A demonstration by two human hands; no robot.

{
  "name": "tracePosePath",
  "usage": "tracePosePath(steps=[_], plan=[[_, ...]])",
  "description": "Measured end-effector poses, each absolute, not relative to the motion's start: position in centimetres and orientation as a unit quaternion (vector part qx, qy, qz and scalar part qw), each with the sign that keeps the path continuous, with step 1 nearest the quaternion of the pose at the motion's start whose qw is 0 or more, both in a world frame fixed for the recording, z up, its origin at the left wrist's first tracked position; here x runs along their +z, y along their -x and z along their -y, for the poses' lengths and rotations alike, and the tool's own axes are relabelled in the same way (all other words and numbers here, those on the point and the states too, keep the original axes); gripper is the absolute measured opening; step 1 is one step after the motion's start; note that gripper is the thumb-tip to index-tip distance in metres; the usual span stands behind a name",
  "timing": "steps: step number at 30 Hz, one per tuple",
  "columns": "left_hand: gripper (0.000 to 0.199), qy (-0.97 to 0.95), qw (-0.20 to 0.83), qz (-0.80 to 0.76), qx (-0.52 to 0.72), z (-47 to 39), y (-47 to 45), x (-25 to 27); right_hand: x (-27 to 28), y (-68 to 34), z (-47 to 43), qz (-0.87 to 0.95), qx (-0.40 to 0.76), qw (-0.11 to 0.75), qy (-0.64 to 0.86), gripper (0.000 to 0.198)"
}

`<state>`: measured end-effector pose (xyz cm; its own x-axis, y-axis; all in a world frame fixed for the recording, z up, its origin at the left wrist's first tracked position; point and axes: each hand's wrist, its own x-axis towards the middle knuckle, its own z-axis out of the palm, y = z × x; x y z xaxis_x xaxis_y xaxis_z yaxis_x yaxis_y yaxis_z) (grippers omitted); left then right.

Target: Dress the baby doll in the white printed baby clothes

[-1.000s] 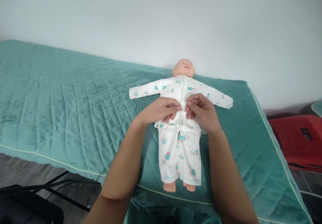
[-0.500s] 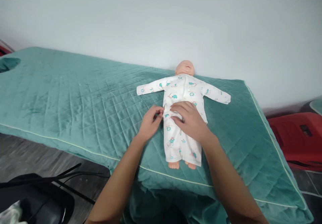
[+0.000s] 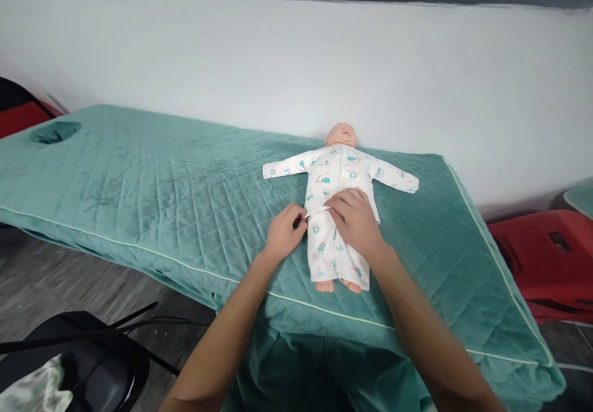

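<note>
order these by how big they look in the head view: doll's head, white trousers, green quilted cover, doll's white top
1. green quilted cover
2. doll's white top
3. white trousers
4. doll's head

The right hand partly hides the trousers.

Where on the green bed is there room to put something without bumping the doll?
The biggest bare patch of green quilted cover lies between the face hole and the doll. A smaller one lies between the doll and the cover's right edge. It's crowded at the doll's waist: the left hand pinches white cloth; the right hand covers the belly.
</note>
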<state>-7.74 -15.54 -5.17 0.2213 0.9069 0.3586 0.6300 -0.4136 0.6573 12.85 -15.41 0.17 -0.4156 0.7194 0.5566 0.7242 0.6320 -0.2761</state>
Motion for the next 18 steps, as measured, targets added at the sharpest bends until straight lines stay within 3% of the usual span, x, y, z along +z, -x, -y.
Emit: tracePosePath(steps=[5,9,11,14,18], plan=[[0.014,-0.770,0.241,-0.485,0.336,14.5,8.7,-4.6,0.3,-14.0,16.8,0.857,0.092,0.336,0.380,0.023],[0.033,-0.750,0.118,-0.538,0.365,9.9,10.7,-4.9,1.3,-16.0,16.5,0.833,0.140,0.394,0.362,0.022],[0.054,-0.726,0.049,-0.591,0.349,6.9,12.0,-5.2,1.2,-17.9,15.0,0.800,0.122,0.434,0.396,0.021],[0.068,-0.684,0.057,-0.665,0.293,2.9,13.7,-5.7,-0.4,-22.1,11.3,0.715,0.050,0.465,0.519,0.029],[0.063,-0.676,0.073,-0.694,0.237,0.4,14.8,-6.2,-4.0,-28.2,7.2,0.616,-0.046,0.349,0.705,0.056]])
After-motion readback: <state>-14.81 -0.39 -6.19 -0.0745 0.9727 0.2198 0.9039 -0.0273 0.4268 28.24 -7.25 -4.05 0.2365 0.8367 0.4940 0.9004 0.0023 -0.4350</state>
